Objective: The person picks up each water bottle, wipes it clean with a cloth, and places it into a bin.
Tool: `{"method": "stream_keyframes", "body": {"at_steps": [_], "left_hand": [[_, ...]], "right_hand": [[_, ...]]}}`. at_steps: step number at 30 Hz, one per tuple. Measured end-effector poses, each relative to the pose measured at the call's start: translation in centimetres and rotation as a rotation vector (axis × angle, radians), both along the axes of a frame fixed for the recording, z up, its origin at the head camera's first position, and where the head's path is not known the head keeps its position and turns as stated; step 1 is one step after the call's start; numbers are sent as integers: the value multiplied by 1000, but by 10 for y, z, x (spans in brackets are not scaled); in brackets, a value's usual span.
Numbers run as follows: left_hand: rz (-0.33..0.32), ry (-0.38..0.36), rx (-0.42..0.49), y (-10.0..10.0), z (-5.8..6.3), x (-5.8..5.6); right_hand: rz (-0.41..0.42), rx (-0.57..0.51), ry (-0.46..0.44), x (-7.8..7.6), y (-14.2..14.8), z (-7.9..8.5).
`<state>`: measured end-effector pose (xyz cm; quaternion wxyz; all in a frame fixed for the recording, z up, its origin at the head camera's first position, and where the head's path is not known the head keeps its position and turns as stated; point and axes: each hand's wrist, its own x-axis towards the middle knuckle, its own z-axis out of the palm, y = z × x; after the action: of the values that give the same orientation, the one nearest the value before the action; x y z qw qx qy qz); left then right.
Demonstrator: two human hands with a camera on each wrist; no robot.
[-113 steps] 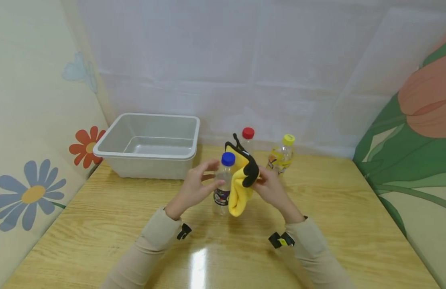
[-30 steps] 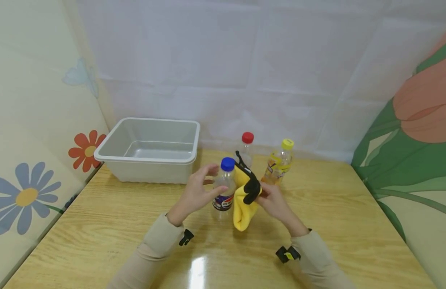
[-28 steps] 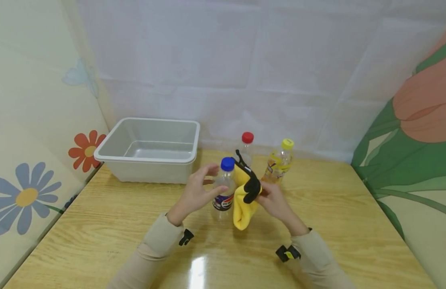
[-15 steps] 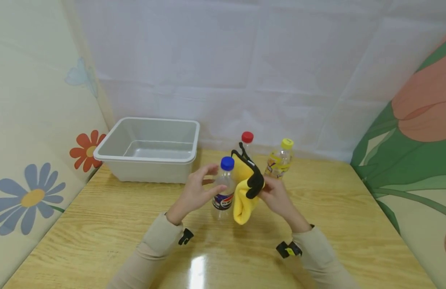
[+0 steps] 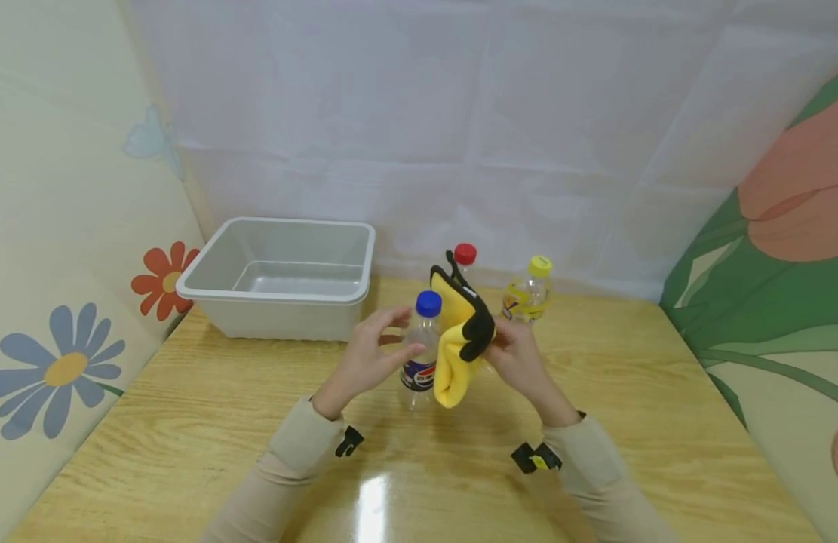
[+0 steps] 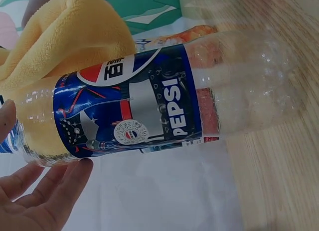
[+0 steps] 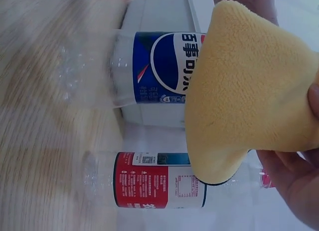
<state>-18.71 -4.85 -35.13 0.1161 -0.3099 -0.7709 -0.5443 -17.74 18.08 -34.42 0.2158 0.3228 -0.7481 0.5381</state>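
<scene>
My left hand (image 5: 366, 360) grips the upper part of a clear plastic Pepsi bottle (image 5: 419, 375) with a blue cap (image 5: 428, 303). Its thumb and fingertips lie on opposite sides of the bottle's shoulder, as the left wrist view shows. The bottle stands upright with a dark blue label (image 6: 129, 104). In my right hand (image 5: 523, 363) I pinch a fuzzy yellow cloth (image 5: 452, 369) with black trim and a black loop. The folded cloth (image 7: 244, 86) lies along the bottle's right side and covers part of its label in the right wrist view.
Behind the cloth stands a red-capped bottle (image 5: 465, 255) with a red and white label. A yellow-capped bottle (image 5: 527, 294) is at the back right. To the back left sits a grey plastic bin (image 5: 283, 317) on the wooden table (image 5: 208, 422). Printed fabric walls enclose the table.
My right hand and the cloth have moved up along the bottle over the last second. Its label has turned slightly since the oldest frame. My left hand has stayed nearly in place.
</scene>
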Motion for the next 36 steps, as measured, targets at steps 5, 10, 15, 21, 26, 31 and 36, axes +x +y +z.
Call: {"method": "stream_keyframes", "body": {"at_steps": [5, 10, 15, 21, 26, 31, 36], "left_hand": [[-3, -2, -5, 0, 0, 0], [-3, -4, -6, 0, 0, 1], [-4, 0, -1, 0, 0, 1], [-7, 5, 0, 0, -1, 1], [-1, 11, -1, 0, -2, 0], [0, 22, 5, 0, -4, -1], [-4, 28, 6, 1, -5, -1]], "right_hand": [[-37, 12, -16, 0, -4, 0], [-31, 38, -7, 0, -5, 0], [-23, 99, 24, -1, -4, -3], [-22, 179, 23, -2, -3, -6], [-38, 229, 3, -2, -2, -11], [-23, 218, -22, -4, -1, -23], [-24, 231, -80, -3, -2, -33]]}}
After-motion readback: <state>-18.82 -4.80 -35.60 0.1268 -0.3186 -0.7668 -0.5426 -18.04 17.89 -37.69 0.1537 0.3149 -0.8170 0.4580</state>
